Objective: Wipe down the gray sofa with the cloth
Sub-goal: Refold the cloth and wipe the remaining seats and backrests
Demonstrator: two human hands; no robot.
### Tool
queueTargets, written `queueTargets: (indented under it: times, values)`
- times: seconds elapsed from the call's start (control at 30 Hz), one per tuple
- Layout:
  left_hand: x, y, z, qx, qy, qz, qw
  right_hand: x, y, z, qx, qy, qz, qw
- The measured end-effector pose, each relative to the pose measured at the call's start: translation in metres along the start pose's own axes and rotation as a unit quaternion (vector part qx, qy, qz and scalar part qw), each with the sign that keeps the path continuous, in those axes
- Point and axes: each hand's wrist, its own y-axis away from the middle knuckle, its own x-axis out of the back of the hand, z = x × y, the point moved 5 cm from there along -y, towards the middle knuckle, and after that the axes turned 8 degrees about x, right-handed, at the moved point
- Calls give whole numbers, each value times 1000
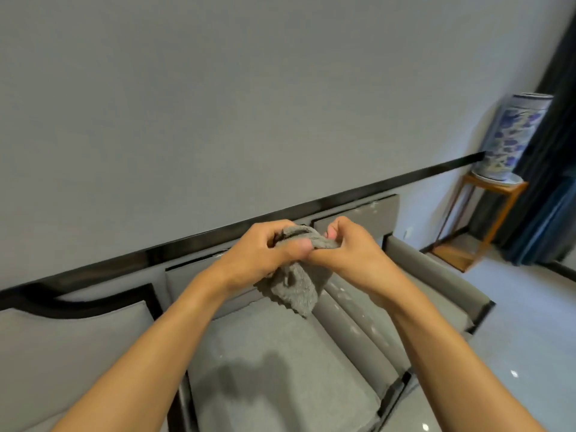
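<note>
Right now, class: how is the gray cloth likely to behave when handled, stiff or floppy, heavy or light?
Probably floppy: the cloth droops in folds below the left hand and right hand that pinch it. Likely light, since a pinch alone holds it up. Its fuzzy pile suggests it grips rather than slips.

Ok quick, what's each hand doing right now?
Left hand: closed, gripping the fluffy gray cloth.
Right hand: closed, pinching the same cloth.
</note>
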Motion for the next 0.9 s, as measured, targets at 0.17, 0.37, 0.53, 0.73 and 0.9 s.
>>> queueTargets:
  times: [0.17, 0.37, 0.53, 0.73, 0.9]
  values:
    - [39, -74, -48, 27, -31, 30, 999, -20, -88, 48, -48, -93, -101, 989]
    - [87, -132, -120, 102, 25, 108, 989, -35, -179, 98, -96, -184, -135, 969]
    - [100, -161, -168, 146, 92, 183, 968, -81, -222, 128, -127, -291, -119, 941]
    - [104, -176, -207, 167, 112, 269, 942, -125, -262, 164, -109, -338, -105, 929]
    - [95, -185, -255, 215, 158, 378, 886, -150, -286, 211, -87, -354, -126, 922]
